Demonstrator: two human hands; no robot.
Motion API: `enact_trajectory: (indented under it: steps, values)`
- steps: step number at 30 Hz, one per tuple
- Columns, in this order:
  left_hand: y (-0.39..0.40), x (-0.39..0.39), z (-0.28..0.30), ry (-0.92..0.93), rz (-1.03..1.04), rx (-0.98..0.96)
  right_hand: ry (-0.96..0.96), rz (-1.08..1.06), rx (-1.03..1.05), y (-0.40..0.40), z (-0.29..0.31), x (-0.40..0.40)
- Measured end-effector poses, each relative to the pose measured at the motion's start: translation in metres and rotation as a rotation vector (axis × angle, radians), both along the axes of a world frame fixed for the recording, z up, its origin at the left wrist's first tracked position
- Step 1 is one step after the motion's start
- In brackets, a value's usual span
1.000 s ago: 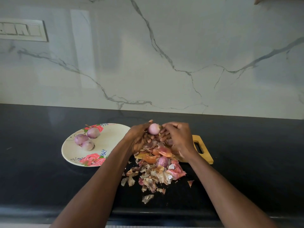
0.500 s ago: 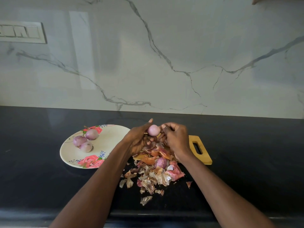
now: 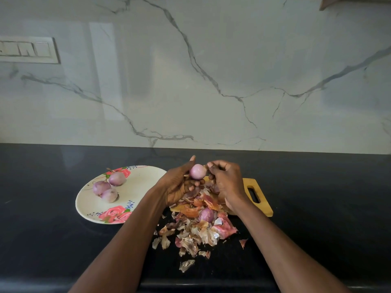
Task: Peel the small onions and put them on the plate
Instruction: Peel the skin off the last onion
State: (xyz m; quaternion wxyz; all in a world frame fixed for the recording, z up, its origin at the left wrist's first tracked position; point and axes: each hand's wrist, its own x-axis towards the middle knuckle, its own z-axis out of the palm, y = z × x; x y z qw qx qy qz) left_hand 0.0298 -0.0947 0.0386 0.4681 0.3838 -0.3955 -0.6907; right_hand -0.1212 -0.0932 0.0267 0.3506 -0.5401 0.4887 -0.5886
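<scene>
Fingers of left hand (image 3: 176,188) curl round onion (image 3: 197,171); right hand (image 3: 227,180) pinches at its skin. Three peeled on plate (image 3: 146,176). One more waits among peels (image 3: 196,231).

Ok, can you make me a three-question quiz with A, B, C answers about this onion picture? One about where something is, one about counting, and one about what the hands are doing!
1. Where is the flowered plate?
A. Left of the peel pile
B. On the cutting board
C. Against the wall

2. How many onions lie on the plate?
A. One
B. Three
C. Six

3. What is the left hand doing?
A. Resting flat on the counter
B. Holding a knife
C. Holding a small onion

Answers:
1. A: the plate sits on the black counter, left of the peel pile.
2. B: three peeled onions cluster at the plate's left side.
3. C: its fingers hold a pale pink onion above the peels, while the right hand picks at the onion's side.
</scene>
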Motion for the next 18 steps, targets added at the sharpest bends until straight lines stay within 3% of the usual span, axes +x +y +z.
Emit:
enact_trajectory:
  steps: [6,10,13,18]
  values:
    - [-0.003,0.001,0.0,0.138,-0.034,0.033,-0.074,0.026,0.04,0.0,-0.001,-0.001]
    - [-0.004,0.002,-0.002,0.118,-0.054,0.028,0.074,0.083,-0.021,0.005,0.001,0.0]
    - [-0.004,-0.001,-0.002,0.15,-0.058,0.019,0.11,-0.027,-0.023,0.0,-0.005,0.0]
    - [-0.004,-0.003,0.002,0.189,0.116,-0.191,0.261,-0.122,-0.102,0.001,-0.009,-0.004]
